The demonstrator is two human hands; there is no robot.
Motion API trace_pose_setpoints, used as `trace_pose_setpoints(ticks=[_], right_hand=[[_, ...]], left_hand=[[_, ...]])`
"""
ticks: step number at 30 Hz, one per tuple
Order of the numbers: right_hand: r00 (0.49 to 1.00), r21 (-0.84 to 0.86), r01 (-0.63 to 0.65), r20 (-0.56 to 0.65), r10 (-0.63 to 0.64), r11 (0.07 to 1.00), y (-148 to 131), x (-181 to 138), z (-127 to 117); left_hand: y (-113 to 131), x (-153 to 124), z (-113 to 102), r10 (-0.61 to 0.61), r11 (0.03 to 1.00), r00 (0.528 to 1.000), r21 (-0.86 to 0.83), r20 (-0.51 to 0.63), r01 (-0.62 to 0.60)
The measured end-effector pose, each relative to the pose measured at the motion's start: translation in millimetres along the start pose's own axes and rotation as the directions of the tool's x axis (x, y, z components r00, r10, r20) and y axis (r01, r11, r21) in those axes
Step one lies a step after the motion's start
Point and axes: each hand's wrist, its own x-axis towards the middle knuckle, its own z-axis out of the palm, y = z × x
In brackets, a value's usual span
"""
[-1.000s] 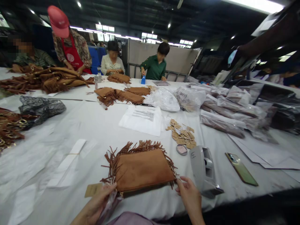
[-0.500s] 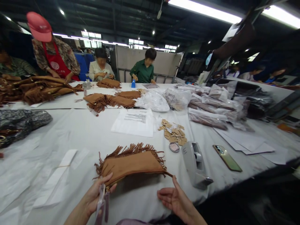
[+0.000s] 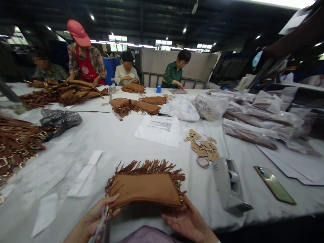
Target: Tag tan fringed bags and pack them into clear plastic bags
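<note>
A brown fringed bag [image 3: 149, 189] is held in front of me, its fringe pointing away and a zipper along the near edge. My left hand [image 3: 98, 214] grips its left corner, thumb on top. From that corner hangs a strap [image 3: 107, 229] partly covered with clear plastic. At the right end, my right hand [image 3: 186, 219] holds the corner near a small metal ring, its lower fingers stretched out beneath the bag. Part of the right hand's grip is hidden by the bag.
Right of the bag stand a grey tape dispenser [image 3: 230, 185] and a phone [image 3: 274, 185]. Beyond lie cardboard tags [image 3: 205, 146], a printed white bag [image 3: 159, 130] and plastic-wrapped goods [image 3: 250, 131]. Brown straps with metal rings [image 3: 17, 145] are heaped left. Several co-workers work across the table.
My view has turned left, bringing the heap of straps into sight. My right hand has moved from the tab at the bag's right end onto its corner. The left hand keeps its grip.
</note>
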Motion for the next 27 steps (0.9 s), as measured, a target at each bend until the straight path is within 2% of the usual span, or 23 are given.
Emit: trace_pose_setpoints(ticks=[3, 8, 12, 15, 19, 20, 22, 24, 27], right_hand=[[1.000, -0.061, -0.018, -0.019, 0.017, 0.998, -1.6, 12.0, 3.7], [0.960, -0.248, 0.011, -0.269, -0.079, 0.969, -23.5, 39.5, 9.2], [0.946, -0.317, 0.018, -0.303, -0.119, 0.948, -33.1, 60.5, 9.4], [0.949, -0.377, 0.035, -0.277, -0.149, 0.925, -25.3, 62.9, 6.1], [0.951, -0.406, 0.141, -0.197, -0.237, 0.903, -5.8, 53.6, 3.8], [0.948, -0.402, 0.153, -0.200, -0.249, 0.903, -2.2, 51.3, 4.2], [0.932, -0.396, 0.151, -0.249, -0.265, 0.905, 1.6, 48.6, 6.2], [0.892, -0.396, 0.138, -0.348, -0.288, 0.908, 1.2, 49.0, 9.5], [0.846, -0.359, 0.110, -0.456, -0.277, 0.927, -4.8, 54.7, 17.1]], left_hand=[[-1.5, 2.6, -2.1, -0.053, 0.998, 0.998, 0.025, 0.022, 0.052], [-8.5, 3.2, -5.6, -0.032, 0.988, 0.996, 0.154, 0.080, 0.020], [-16.7, -5.2, -16.8, -0.038, 0.960, 0.993, 0.282, 0.116, 0.004], [-21.9, -8.9, -31.4, -0.039, 0.940, 0.993, 0.343, 0.115, -0.003], [-24.0, 0.6, -44.9, 0.164, 0.971, 0.987, 0.175, -0.003, -0.161], [-23.3, 4.6, -45.9, 0.181, 0.976, 0.983, 0.127, -0.038, -0.175], [-20.6, 11.3, -45.3, 0.139, 0.990, 0.986, 0.046, -0.087, -0.136], [-17.5, 14.8, -42.1, 0.109, 0.993, 0.994, -0.032, -0.021, -0.110], [-16.7, 14.6, -34.2, 0.125, 0.989, 0.977, -0.097, 0.172, -0.109]])
